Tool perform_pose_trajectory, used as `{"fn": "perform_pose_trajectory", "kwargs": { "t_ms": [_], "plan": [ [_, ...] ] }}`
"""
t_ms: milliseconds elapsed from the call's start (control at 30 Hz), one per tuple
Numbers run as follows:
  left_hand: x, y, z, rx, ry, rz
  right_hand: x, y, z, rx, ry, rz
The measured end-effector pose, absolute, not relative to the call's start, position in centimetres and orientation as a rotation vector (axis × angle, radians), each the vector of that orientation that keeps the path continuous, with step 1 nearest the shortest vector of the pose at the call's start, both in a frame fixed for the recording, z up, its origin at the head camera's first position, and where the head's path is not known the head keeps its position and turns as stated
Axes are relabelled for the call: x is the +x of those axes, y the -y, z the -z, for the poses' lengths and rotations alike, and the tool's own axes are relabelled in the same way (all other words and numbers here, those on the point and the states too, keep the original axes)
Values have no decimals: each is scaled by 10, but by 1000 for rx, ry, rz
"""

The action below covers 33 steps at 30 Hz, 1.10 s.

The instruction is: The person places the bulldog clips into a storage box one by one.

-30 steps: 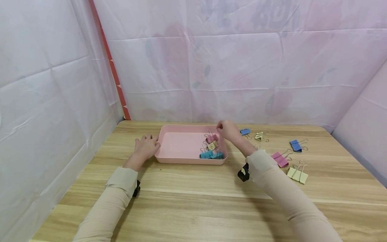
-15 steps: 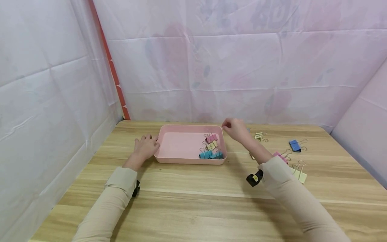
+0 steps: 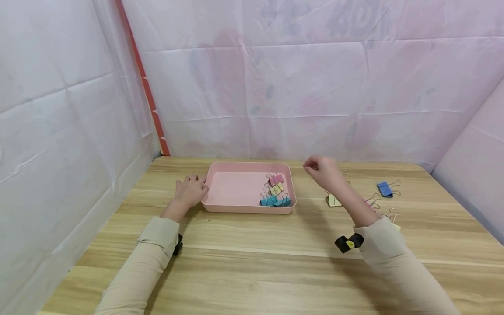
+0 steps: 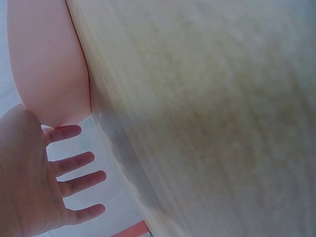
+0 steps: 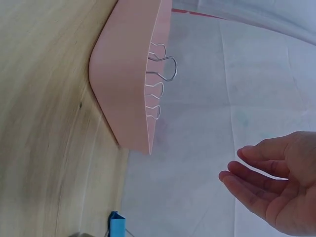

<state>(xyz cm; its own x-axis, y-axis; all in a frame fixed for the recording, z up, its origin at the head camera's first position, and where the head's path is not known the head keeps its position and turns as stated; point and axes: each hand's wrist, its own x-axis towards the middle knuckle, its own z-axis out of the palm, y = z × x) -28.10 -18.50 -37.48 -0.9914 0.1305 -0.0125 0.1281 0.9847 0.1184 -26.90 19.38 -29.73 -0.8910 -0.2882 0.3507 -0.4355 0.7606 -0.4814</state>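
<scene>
A pink tray (image 3: 248, 209) stands on the table with binder clips inside at its right end: a pink binder clip (image 3: 276, 180), a yellow one and two teal binder clips (image 3: 269, 201). My left hand (image 3: 189, 191), fingers spread, touches the tray's left end; the left wrist view shows its fingers (image 4: 79, 183) extended by the pink wall. To the right of the tray, my right hand (image 3: 324, 171) hovers above the table, fingers loosely bent and holding nothing. A blue binder clip (image 5: 117, 226) shows low in the right wrist view; the hand hides it in the head view.
Right of the tray lie a yellow binder clip (image 3: 333, 201) and a blue binder clip (image 3: 385, 189). Near the right forearm, a pink clip (image 3: 370, 204) and another yellow clip are partly hidden. White sheeting (image 3: 252, 87) hangs behind the table.
My right hand has moved right, from over the tray's right edge to beyond it. The left hand, the tray and the clips inside stay where they were.
</scene>
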Motion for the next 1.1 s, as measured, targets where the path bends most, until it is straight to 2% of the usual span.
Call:
{"fn": "perform_pose_trajectory", "kwargs": {
  "t_ms": [733,1100],
  "plan": [
    [-285,185,377,201,-3109,-187,-236,-250,293,418,2737,-824],
    [-284,186,377,207,-3103,-166,-233,-260,297,322,2788,-812]
  ]
}}
